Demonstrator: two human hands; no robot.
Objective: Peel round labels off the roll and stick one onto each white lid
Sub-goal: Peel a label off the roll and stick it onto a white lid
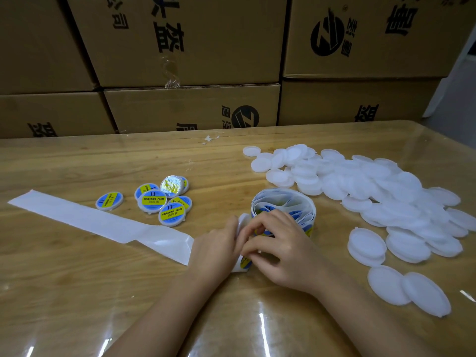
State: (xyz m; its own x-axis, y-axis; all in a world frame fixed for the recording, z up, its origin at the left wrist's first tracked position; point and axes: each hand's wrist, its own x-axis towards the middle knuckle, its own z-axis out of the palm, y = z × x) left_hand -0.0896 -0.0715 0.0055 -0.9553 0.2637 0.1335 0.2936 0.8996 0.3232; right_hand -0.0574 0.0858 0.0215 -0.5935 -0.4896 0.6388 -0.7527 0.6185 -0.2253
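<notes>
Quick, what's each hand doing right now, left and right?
Left hand: grips the label strip.
Right hand: fingers curled, pinching a round label on that strip.

A wooden worktop (77, 163) with pale brown grain filled the lower half of the view. It lay under a clear glossy sheet (257, 331) that caught white streaks of overhead light at 6 and 7 o'clock. Behind its far edge, from 9 through 12 to 2 o'clock, brown cardboard boxes (195, 39) stood stacked tight against one another, printed with black characters and a round black logo (327, 34). Clear tape (171, 73) hung loose and crumpled on a box seam at 12 o'clock. At 2 o'clock a sliver of white wall (461, 73) showed past the boxes.
</notes>
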